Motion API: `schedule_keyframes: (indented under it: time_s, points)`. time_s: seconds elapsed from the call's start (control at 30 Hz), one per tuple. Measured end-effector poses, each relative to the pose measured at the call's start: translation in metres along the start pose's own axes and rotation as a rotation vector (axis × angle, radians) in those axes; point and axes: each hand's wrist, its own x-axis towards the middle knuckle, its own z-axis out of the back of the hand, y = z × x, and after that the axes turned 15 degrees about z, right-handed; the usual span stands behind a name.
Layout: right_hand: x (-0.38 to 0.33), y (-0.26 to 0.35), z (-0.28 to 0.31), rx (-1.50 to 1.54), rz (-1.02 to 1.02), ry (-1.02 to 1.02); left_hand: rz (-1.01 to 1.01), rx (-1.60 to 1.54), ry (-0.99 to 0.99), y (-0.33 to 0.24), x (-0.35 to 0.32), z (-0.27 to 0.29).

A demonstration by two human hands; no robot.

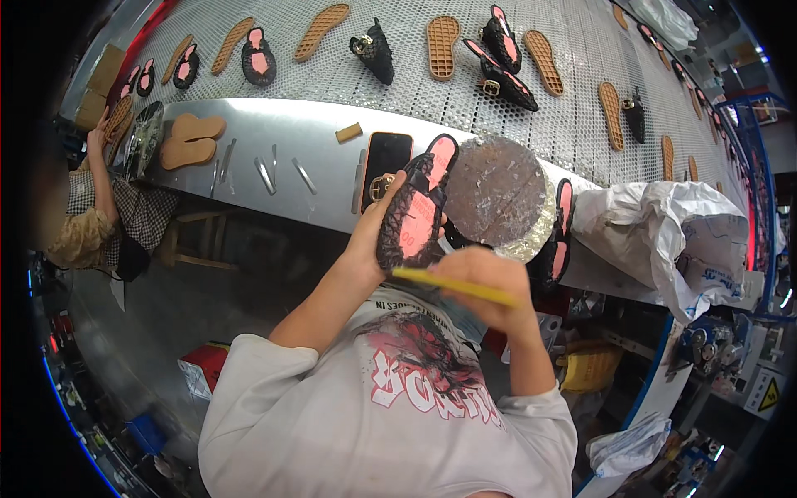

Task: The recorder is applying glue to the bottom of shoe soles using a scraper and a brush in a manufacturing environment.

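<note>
My left hand (369,231) grips a black shoe upper (419,220) with a gold buckle, its pink underside turned up toward me. Its toe end points at my body, and the heel end leans over the metal bench. My right hand (488,282) is closed around a slim yellow stick-like tool (457,286), slightly smeared by motion. The tool's tip meets or nearly meets the toe edge of the shoe upper; whether they touch I cannot tell. Beyond my hands stands a round container (502,191) with a brown, crusted top. Another black shoe upper (562,232) with a pink underside lies right of it.
Along the bench (257,120) lie a phone (388,158), a small tan block (349,133), several metal strips (266,174) and tan soles (193,141). Shoes and soles ride a mesh conveyor (531,17) behind. A white sack (656,224) sits right; a co-worker's arm (101,178) shows left.
</note>
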Motion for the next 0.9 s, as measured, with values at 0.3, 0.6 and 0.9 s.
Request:
schedule_keyframes:
  time_s: [0.3,0.6,0.9]
  points:
    - [-0.015,-0.012,0.007,0.060,-0.179,-0.172,-0.011,0.060,-0.063,0.003,-0.004,-0.004]
    - [-0.006,-0.021,0.042,-0.376,-0.055,-0.264,-0.004,0.144,-0.103,0.008,-0.013,-0.004]
    - [0.012,-0.021,0.029,-0.537,0.065,0.023,-0.010,0.148,-0.007,-0.003,-0.028,0.003]
